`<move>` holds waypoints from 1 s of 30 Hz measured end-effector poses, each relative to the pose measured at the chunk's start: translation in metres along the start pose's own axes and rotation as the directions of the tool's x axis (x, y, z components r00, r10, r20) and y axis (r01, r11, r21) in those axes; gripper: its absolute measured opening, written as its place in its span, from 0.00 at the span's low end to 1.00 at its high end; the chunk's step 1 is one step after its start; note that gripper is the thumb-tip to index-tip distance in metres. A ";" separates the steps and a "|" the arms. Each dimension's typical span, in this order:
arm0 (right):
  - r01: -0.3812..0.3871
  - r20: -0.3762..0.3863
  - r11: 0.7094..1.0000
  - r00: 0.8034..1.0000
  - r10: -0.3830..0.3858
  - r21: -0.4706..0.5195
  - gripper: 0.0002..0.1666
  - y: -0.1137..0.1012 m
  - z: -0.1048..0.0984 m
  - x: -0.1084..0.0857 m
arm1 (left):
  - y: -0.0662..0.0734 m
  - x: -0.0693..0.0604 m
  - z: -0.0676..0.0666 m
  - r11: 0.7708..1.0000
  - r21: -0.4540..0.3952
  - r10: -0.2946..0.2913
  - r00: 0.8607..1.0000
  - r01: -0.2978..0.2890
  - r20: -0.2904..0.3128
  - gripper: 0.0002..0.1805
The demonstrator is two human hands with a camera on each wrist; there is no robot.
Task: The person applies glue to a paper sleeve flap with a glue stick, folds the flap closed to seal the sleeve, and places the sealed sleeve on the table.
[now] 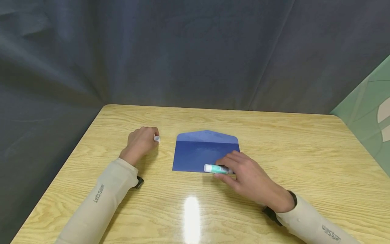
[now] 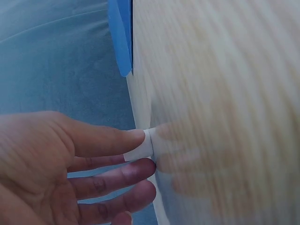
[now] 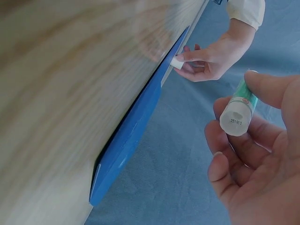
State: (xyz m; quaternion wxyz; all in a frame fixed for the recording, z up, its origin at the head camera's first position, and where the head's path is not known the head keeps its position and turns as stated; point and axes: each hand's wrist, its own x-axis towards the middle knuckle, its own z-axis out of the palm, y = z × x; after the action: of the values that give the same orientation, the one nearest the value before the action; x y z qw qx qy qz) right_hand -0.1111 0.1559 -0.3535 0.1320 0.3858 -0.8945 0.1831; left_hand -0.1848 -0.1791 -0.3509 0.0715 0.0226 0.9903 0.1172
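Note:
My left hand (image 1: pixel 142 139) pinches a small white cap (image 1: pixel 156 139) between thumb and fingers at the tabletop, left of the envelope. In the left wrist view the cap (image 2: pixel 139 151) touches the wood or nearly does. A blue envelope (image 1: pixel 195 154) lies mid-table, its lighter flap (image 1: pixel 207 136) unfolded toward the back. Over its lower right part, my right hand (image 1: pixel 250 174) grips a green-and-white glue stick (image 1: pixel 217 168), held sideways with a white end pointing left. Printed digits mark the white base (image 3: pixel 234 121) in the right wrist view. The stick's other end is hidden by fingers.
The wooden table (image 1: pixel 289 145) has a glossy light reflection near its front. A dark curtain (image 1: pixel 195 61) hangs behind the table and along its left side. At the right edge stands a green patterned panel (image 1: pixel 368 101).

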 end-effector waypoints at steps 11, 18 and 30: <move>-0.009 0.018 1.000 1.000 0.009 -0.001 0.14 0.000 -0.001 0.000 | -0.002 0.002 0.000 1.000 -0.008 -0.015 1.000 0.015 0.018 0.13; 0.000 0.013 1.000 1.000 0.000 0.000 0.14 0.001 0.000 0.000 | -0.003 0.002 0.000 1.000 -0.023 -0.017 1.000 0.017 0.016 0.12; 0.007 0.020 1.000 1.000 -0.007 -0.006 0.15 0.001 0.000 0.000 | -0.004 0.002 0.001 1.000 -0.027 -0.003 1.000 0.004 0.023 0.09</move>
State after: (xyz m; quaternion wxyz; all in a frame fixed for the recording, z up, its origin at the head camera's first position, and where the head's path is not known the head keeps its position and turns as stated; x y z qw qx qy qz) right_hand -0.1115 0.1568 -0.3534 0.1247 0.3902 -0.8951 0.1759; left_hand -0.1870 -0.1823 -0.3530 0.0833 0.0213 0.9878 0.1302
